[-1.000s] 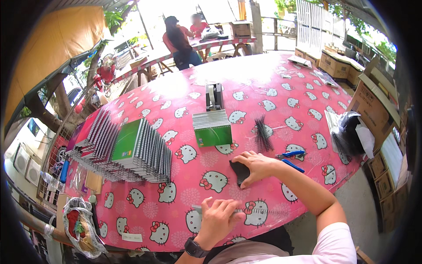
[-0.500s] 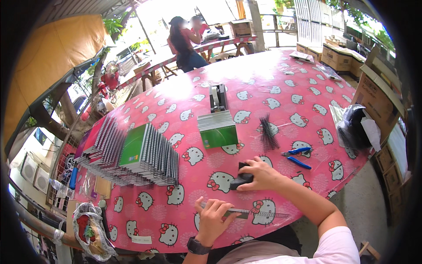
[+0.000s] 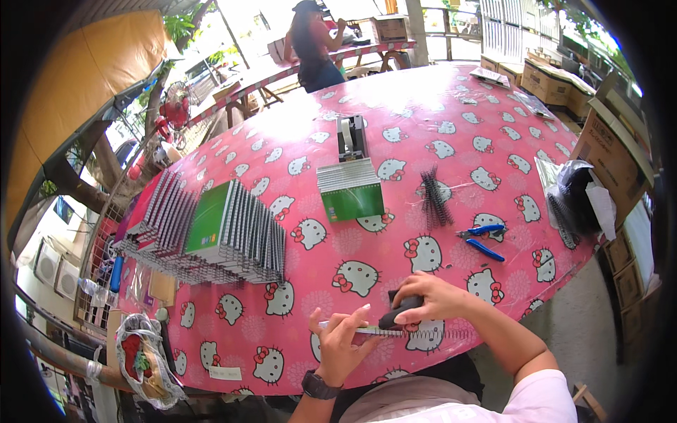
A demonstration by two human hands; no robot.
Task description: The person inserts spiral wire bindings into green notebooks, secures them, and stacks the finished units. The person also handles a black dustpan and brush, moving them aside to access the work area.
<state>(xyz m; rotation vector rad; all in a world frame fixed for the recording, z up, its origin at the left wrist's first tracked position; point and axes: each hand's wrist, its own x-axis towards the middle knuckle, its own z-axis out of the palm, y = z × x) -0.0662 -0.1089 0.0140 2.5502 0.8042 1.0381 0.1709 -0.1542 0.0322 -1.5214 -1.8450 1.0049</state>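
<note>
On the head feed, the only view I have, the biggest change is at the right hand (image 3: 431, 299). Half a second ago it had the dark block (image 3: 407, 309) out on the tablecloth (image 3: 324, 255), apart from the other hand; now it has carried it in, down to the spiral coil (image 3: 455, 334). I read the right fingers as clamped on the block, thumb along its near side. Its lower edge meets the coil's line in my picture, though I cannot tell whether they touch.

The left hand (image 3: 343, 340) is where I had it, thumb and fingers pinched on a thin notebook (image 3: 371, 330), mostly hidden under them. The coil runs out rightward from it, over the near part of the table. To me this means both hands now serve one spot, the left steadying the notebook while the right brings the block to bear; I cannot see what the contact does.

Beyond, I find the blue-handled pliers (image 3: 486, 249) lying free, the loose dark coils (image 3: 436, 199) beside them, and the green notebook stack (image 3: 356, 203) before the tape dispenser (image 3: 348, 138). At the far table a co-worker (image 3: 315, 46) has straightened to standing.
</note>
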